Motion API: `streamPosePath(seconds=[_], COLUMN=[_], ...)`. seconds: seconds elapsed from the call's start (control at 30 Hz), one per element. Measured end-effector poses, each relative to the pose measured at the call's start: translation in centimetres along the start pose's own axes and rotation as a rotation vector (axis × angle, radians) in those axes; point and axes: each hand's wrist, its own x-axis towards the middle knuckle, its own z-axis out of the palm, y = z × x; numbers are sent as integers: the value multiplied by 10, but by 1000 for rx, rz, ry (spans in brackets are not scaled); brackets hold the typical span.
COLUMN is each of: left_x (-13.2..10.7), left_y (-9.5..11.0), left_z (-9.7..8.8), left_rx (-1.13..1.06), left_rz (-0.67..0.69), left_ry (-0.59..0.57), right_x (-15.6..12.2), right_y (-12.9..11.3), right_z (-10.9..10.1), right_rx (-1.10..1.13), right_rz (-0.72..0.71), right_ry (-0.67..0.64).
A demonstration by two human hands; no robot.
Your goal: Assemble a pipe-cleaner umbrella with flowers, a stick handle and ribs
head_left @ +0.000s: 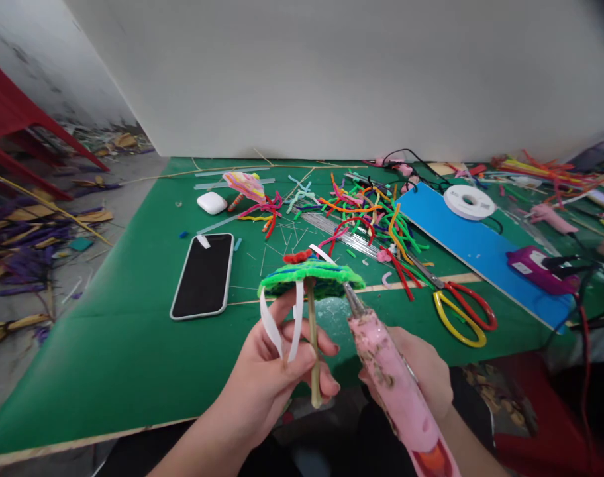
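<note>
My left hand (287, 358) is closed around the stick of a small green pipe-cleaner umbrella (312, 275), which has blue stripes and a red piece on top. White ribbon strips (297, 321) hang down from its canopy beside my fingers. My right hand (416, 371) grips a pink hot glue gun (391, 384), stained with brown residue. Its metal nozzle touches or nearly touches the right underside of the canopy. The glue gun's body hides part of my right fingers.
On the green table (133, 318) lie a phone (202, 278), a white case (211, 203), a pink-striped umbrella (245, 186), loose pipe cleaners (361, 205) and scissors (461, 305). To the right, a blue board (475, 245) bears a ribbon spool (468, 201) and a purple plug block (540, 270) with cords.
</note>
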Motion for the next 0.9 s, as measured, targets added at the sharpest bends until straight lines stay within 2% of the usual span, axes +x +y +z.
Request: streamPosePath(seconds=[0.23, 0.37, 0.53, 0.77, 0.9], left_x=[0, 0, 0, 0, 0], left_y=[-2, -2, -1, 0, -1], left_z=[-2, -2, -1, 0, -2], left_rx=[-1, 5, 0, -3, -41], left_rz=[8, 0, -13, -32, -9], left_ry=[-12, -10, -11, 20, -15], right_x=[-3, -2, -2, -1, -1], right_y=[0, -1, 1, 1, 1], right_z=[-3, -2, -4, -4, -3], right_rx=[-16, -34, -22, -52, -78], right_rz=[-19, -15, -90, -18, -27], right_ry=[-33, -2, 16, -75, -32])
